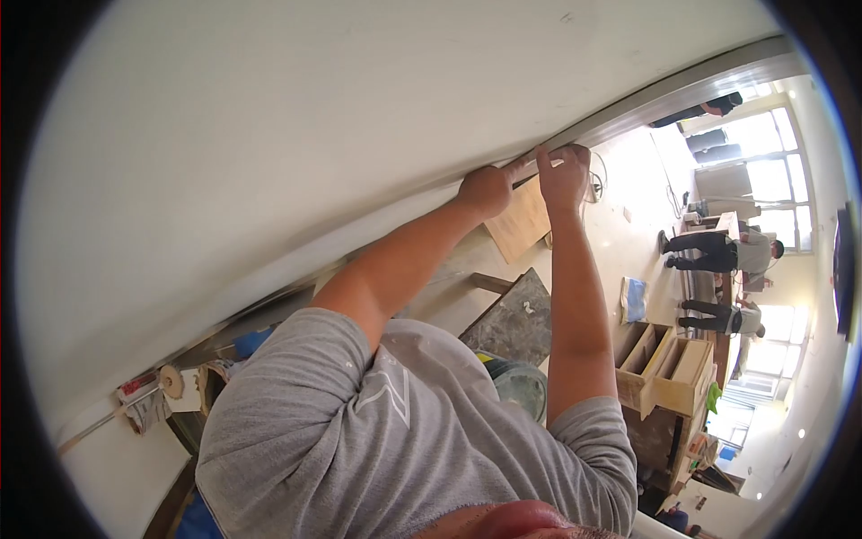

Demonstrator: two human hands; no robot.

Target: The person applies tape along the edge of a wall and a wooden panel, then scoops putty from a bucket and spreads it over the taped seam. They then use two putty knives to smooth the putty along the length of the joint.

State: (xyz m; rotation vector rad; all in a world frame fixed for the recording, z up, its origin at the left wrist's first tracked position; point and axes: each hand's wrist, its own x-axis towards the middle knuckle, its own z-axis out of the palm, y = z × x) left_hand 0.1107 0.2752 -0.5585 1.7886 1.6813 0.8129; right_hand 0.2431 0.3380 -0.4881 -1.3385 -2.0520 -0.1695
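A broad white panel or wall surface (296, 108) fills the upper left of the head view, with a long grey edge strip (691, 85) along its side. My left hand (486, 191) is closed beside this edge, its fingers pointing along it. A thin dark sliver shows by those fingers, too small to name. Close by, my right hand (566, 180) is at the same edge, thumb and fingers bent with a small gap between them. What it grips is hidden. Both arms are stretched out, and the hands are almost touching.
The view is tilted sideways. Below my hands are a plywood sheet (519, 223), a stained grey board (512, 314) and a clear bucket (521, 388). Wooden drawers (678, 373) stand at the right. Farther off, two people (718, 251) stand at a workbench near bright windows.
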